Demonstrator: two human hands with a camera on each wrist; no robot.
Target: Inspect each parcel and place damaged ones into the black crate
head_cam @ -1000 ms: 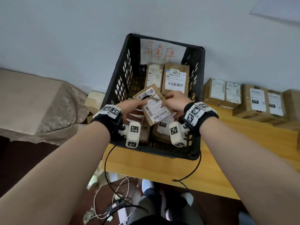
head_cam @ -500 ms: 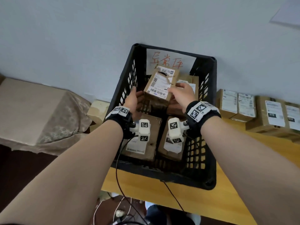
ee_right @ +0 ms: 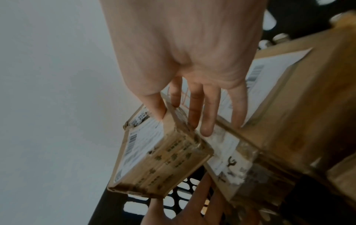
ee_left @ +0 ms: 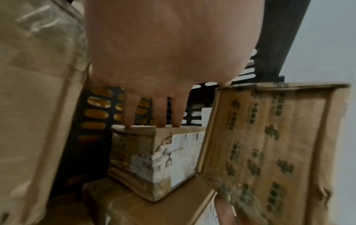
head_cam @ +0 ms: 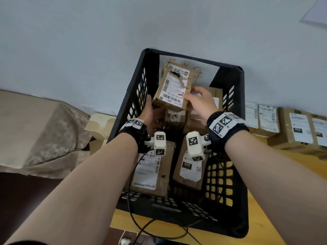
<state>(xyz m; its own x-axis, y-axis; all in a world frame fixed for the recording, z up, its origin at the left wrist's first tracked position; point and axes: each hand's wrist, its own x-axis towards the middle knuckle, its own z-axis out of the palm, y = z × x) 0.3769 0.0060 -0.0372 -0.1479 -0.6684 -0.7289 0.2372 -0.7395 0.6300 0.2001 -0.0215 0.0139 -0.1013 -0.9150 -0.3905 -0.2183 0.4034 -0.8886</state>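
Both hands hold a torn-label parcel (head_cam: 174,89) over the far end of the black crate (head_cam: 228,200). The right hand (head_cam: 200,103) pinches its near right corner, thumb on the label; the left hand (head_cam: 149,112) supports its left underside, fingers extended. Other parcels (head_cam: 154,170) lie below the wrists.

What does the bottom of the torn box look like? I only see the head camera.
Observer: In the left wrist view, the torn parcel has rows of dark printed characters on its back face.
Operator: Is the right hand squeezing it?
Observer: The right wrist view shows the right hand with its thumb on the label face and a finger behind.
Operator: And the left fingers?
Observer: The left hand has straight fingers, pointing at a taped box lower in the black crate.
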